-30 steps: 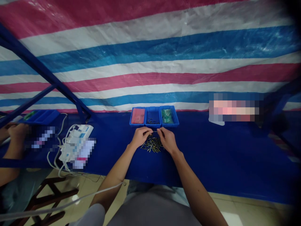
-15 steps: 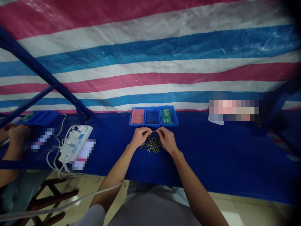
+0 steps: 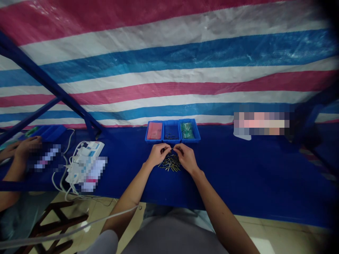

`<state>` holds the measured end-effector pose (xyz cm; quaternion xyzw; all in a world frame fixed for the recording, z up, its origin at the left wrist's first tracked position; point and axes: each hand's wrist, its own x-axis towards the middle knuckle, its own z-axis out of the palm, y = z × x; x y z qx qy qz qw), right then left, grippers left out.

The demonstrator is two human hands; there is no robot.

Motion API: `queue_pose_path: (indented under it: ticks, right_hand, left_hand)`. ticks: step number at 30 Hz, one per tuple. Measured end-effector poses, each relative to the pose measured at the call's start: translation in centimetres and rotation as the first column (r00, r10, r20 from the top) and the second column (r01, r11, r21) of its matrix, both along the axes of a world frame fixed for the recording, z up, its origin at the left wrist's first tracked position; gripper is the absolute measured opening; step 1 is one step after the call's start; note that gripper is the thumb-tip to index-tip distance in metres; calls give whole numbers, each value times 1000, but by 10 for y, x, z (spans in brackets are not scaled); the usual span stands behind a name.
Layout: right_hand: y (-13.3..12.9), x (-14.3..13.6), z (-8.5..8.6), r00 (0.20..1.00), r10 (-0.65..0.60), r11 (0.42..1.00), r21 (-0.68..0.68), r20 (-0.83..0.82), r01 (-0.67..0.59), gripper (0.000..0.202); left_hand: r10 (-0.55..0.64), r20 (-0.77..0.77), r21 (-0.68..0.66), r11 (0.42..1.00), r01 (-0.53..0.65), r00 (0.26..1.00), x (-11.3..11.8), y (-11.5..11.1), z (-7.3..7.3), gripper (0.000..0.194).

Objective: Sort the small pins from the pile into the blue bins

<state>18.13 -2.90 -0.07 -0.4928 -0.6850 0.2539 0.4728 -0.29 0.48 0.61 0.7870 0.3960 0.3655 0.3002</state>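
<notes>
My left hand (image 3: 159, 153) is closed in a pinch, its fingertips near those of my right hand (image 3: 186, 157). Between them shows a small part of a thin metal rod (image 3: 172, 148), with both hands pinching it. Right below the fingers lies a loose pile of thin metal rods (image 3: 171, 163), brassy and dark; their exact kind is too small to make out. Just beyond my hands stands a blue three-part tray (image 3: 172, 141). Its left part holds pink packets (image 3: 154, 130), the middle a few dark thin rods (image 3: 171, 136), the right green-and-clear packets (image 3: 188, 130).
On the blue table (image 3: 243, 176), a white power strip (image 3: 91, 151) with tangled cables lies left. Further left, another person's hands (image 3: 26, 148) are near a blue tray (image 3: 53, 133). A blurred-out item (image 3: 262, 123) is at back right. A striped sheet (image 3: 169, 70) hangs behind.
My right hand has moved a little left, so the gap between my fingertips is smaller and less of the rod shows. The other person's hands have shifted right.
</notes>
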Motion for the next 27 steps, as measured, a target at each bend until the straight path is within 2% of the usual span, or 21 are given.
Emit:
queue_pose_path:
  ticks: [7,16,27]
  right_hand:
    - [-1,-2,-2,1000,10,1000,-29,16,-10,18]
    - [0,-2,0,999,11,999,34,46,-13,13]
    - [-1,-1,-1,995,-4,1000,26,98,1,20]
  left_hand:
    - [-14,-8,9,1000,14,1000,1,-1,1,24]
    - [-10,-13,5,1000,10,1000,0,1,-1,24]
    - [-4,-4,-2,1000,4,1000,1,2,-1,25]
